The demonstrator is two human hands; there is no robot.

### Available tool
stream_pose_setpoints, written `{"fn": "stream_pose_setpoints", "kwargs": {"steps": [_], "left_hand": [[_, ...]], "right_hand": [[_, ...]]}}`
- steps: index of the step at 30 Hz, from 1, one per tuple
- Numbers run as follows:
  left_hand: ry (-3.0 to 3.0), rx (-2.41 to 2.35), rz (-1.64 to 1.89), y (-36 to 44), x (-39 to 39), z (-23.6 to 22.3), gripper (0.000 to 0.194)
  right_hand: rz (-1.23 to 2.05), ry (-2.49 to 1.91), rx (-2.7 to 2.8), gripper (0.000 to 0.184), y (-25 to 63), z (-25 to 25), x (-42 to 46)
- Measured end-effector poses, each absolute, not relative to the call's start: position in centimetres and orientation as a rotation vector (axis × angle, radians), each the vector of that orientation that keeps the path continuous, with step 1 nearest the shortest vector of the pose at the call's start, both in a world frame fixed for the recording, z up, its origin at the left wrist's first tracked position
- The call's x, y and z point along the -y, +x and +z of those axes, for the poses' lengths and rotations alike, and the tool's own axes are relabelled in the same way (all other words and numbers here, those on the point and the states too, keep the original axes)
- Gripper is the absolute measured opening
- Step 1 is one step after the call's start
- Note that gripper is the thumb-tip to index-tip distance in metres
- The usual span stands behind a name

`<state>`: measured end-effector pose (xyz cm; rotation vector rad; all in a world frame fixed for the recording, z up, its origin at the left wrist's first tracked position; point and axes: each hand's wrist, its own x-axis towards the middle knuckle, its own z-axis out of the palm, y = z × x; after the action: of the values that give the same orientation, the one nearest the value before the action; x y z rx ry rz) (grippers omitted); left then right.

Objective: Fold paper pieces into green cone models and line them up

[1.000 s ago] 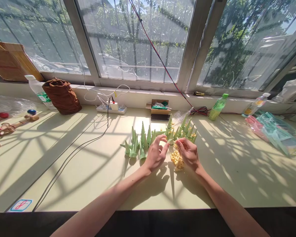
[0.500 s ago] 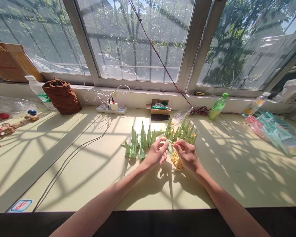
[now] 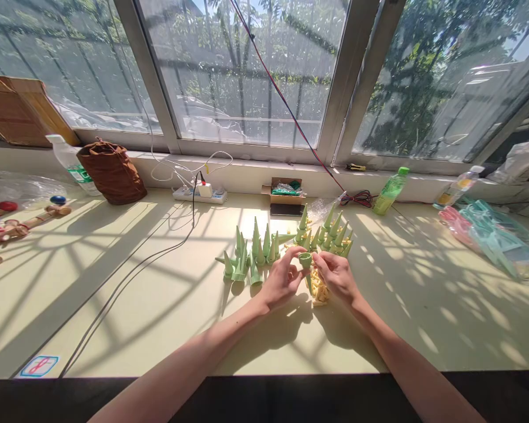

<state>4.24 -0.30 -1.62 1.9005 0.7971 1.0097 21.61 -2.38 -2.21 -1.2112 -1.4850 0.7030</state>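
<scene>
Head view: grasping a hollow-ended green cone (image 3: 305, 261) in the left hand (image 3: 282, 281), mouth up, above the yellow pieces (image 3: 320, 294); with the right hand (image 3: 336, 274) beside its rim, impossible to tell whether empty or pinching something. Probably light, stiff, smooth plastic; best held around the wide collar. Crowded beyond by standing green cones, left (image 3: 255, 251) and right (image 3: 333, 233), before a small cardboard box (image 3: 286, 200).

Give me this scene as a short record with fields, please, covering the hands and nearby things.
Left hand: holds cone, open end up, tip down
Right hand: at the cone's rim; grip unclear
Near hands: yellow pieces, piled
Left cones: green, mostly upright
Right cones: green, yellow pieces among them
Behind: box, power strip, green bottle
</scene>
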Motion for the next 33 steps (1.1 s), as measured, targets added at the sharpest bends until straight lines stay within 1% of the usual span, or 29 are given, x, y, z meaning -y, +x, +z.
{"fn": "stream_pose_setpoints", "kwargs": {"steps": [7,11,14,19,26,33], "left_hand": [[1.95,-0.81,1.095,4.4,0.2,-1.6,0.038],[1.84,-0.872,1.133,4.7,0.2,-1.4,0.039],[1.642,-0.85,1.073,4.7,0.0,-1.1,0.033],[1.355,-0.715,0.907,4.5,-0.4,-0.7,0.042],[1.328,-0.629,0.854,4.1,-0.2,-0.4,0.041],[1.384,-0.504,0.889,4.3,-0.4,-1.0,0.046]], "right_hand": [[0.662,-1.197,1.447,0.046,21.2,-2.4,2.2],[0.683,-1.155,1.374,0.042,21.1,-2.7,2.0],[0.746,-1.1,1.328,0.037,21.3,-2.9,1.9],[0.746,-1.074,1.439,0.031,21.4,-3.0,2.0],[0.842,-1.053,1.414,0.033,21.5,-2.7,2.1],[0.891,-1.014,1.356,0.033,21.7,-2.8,1.9]]}}
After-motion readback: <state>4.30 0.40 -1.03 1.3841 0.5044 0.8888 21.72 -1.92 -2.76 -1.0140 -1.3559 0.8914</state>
